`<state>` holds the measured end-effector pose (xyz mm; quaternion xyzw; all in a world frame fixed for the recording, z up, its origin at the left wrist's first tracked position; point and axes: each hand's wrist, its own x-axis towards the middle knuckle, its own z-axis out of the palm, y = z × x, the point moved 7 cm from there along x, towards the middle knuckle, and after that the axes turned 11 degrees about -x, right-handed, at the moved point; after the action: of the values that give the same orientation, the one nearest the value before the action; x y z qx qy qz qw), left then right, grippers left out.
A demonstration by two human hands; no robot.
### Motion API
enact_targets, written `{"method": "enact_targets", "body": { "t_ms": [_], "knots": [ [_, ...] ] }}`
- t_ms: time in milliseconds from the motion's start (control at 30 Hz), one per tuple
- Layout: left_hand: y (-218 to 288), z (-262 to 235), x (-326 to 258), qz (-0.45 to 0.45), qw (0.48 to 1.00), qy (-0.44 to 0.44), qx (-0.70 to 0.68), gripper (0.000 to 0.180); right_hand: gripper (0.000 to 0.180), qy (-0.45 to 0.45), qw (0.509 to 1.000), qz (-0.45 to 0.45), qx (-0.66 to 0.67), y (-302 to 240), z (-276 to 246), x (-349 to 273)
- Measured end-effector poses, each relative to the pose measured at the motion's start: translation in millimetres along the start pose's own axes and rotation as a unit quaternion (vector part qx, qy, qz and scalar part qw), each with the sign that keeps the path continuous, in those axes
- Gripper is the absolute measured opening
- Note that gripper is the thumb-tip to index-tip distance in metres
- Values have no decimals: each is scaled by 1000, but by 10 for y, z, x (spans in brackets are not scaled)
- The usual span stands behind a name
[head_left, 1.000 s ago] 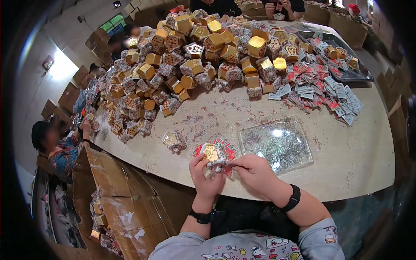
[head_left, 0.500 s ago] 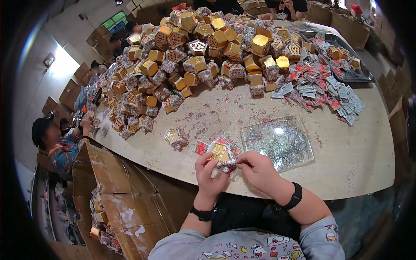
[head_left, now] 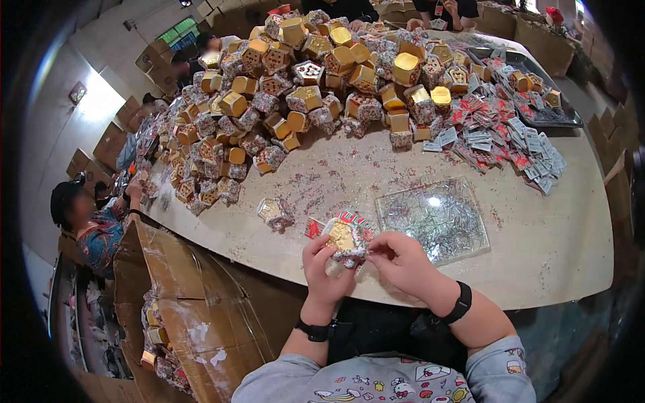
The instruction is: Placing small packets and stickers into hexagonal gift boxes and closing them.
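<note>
A small house-shaped ornament (head_left: 341, 234), gold on its face with a glittery white and red rim, is held over the table's near edge. My left hand (head_left: 326, 272) grips its left and lower side between thumb and fingers. At its lower right edge, my right hand (head_left: 403, 260) is closed in a pinch; whatever lies between those fingertips is too small to make out. Red, green and white striped card (head_left: 314, 228) shows beside and behind the ornament. To the left, a similar ornament (head_left: 274, 212) lies by itself. Right of my hands is a clear flat tray (head_left: 480, 245) of thin silvery loops.
A large heap of gold and glittery house ornaments (head_left: 306, 99) covers the table's far side. Red and white tags (head_left: 480, 138) are piled at right, near a black tray (head_left: 571, 123). Glitter dots the tabletop (head_left: 537, 221). A cardboard box (head_left: 195, 295) stands at lower left; co-workers sit around.
Both hands keep their hold on the ornament, with only a slight shift of the right fingers. The whole view has moved a little.
</note>
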<state>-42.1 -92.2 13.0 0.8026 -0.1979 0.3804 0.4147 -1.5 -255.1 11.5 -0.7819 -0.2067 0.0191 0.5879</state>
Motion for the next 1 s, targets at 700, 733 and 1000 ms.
{"method": "enact_targets", "body": {
  "t_ms": [700,733,1000],
  "knots": [
    [-391,71,398,-72,922,-319,209,52,14,21,892,-44,-449,66,-337,92],
    [-423,88,380,-74,922,-325,194,52,12,-8,883,-38,-467,84,-314,94],
    [-434,93,375,-77,947,-287,121,40,6,-21,883,-38,-466,208,-267,91]
  ]
}}
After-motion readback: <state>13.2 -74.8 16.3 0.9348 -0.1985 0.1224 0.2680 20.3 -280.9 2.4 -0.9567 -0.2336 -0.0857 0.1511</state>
